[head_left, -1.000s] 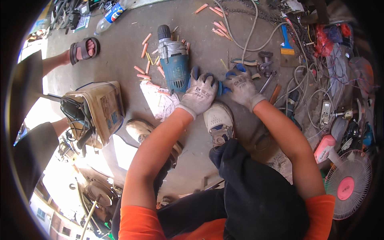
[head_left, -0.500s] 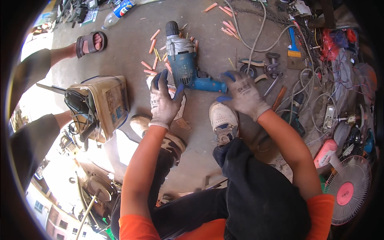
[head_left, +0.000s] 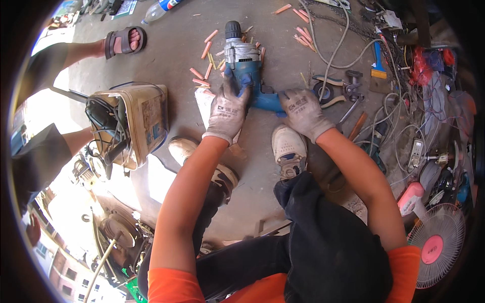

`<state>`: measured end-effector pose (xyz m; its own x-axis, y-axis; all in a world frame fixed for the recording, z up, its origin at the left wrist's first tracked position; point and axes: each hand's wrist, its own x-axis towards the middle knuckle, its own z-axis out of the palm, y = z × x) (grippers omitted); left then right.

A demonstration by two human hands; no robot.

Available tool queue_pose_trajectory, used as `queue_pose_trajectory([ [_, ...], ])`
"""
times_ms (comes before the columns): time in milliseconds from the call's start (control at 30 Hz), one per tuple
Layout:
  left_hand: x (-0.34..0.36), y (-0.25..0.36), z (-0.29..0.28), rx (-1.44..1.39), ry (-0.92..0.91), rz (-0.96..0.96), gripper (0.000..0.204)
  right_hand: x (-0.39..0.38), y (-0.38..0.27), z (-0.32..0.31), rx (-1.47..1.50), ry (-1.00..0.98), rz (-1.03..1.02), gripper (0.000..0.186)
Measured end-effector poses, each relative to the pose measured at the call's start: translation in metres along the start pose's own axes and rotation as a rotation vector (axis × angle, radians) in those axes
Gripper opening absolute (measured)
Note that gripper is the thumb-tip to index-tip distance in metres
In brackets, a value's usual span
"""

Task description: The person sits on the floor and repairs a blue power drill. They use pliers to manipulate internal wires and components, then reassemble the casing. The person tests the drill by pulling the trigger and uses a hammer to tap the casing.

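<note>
A blue corded-style power drill [head_left: 249, 69] with a silver gear housing and black chuck lies on the concrete floor, chuck pointing away from me. My left hand [head_left: 227, 111], in a grey glove with blue fingertips, has its fingers and thumb on the rear of the drill's body. At the end of the handle, my right hand [head_left: 302, 108], gloved alike, is closed round it; its fingertips are partly hidden. A white paper-like piece [head_left: 203, 101] lies beside my left hand.
Orange-pink strips [head_left: 304, 38] are scattered on the floor. A dirty bucket [head_left: 156, 108] holding cables and tools stands left, near another person's sandalled foot [head_left: 126, 43]. Right are pliers [head_left: 333, 101], a blue scraper [head_left: 378, 65], loose cables and a fan [head_left: 432, 250].
Both hands have moved in from beside the drill and taken hold of it, the left at the body, the right at the handle. The whole view has shifted slightly.
</note>
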<state>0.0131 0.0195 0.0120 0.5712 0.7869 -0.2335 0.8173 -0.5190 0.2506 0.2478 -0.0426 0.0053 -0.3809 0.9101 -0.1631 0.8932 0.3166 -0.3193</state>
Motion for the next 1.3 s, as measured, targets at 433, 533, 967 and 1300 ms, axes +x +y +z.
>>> queue_pose_trajectory([
  [433, -0.021, 0.017, 0.007, -0.984, 0.259, -0.625, 0.074, 0.011, -0.016, -0.015, -0.071, -0.19, 0.141, 0.047],
  [533, -0.016, 0.033, -0.003, -1.034, 0.11, -0.674, 0.066, 0.008, -0.013, -0.007, -0.008, -0.19, 0.169, 0.047],
  [967, -0.016, 0.027, 0.033, -2.647, 0.181, -0.475, 0.068, 0.006, 0.017, -0.039, 0.566, -0.164, 0.255, 0.057],
  [1300, 0.035, 0.043, 0.027, -2.913, -0.016, -0.233, 0.093, 0.009, 0.022, -0.046, 0.558, -0.226, 0.302, 0.06],
])
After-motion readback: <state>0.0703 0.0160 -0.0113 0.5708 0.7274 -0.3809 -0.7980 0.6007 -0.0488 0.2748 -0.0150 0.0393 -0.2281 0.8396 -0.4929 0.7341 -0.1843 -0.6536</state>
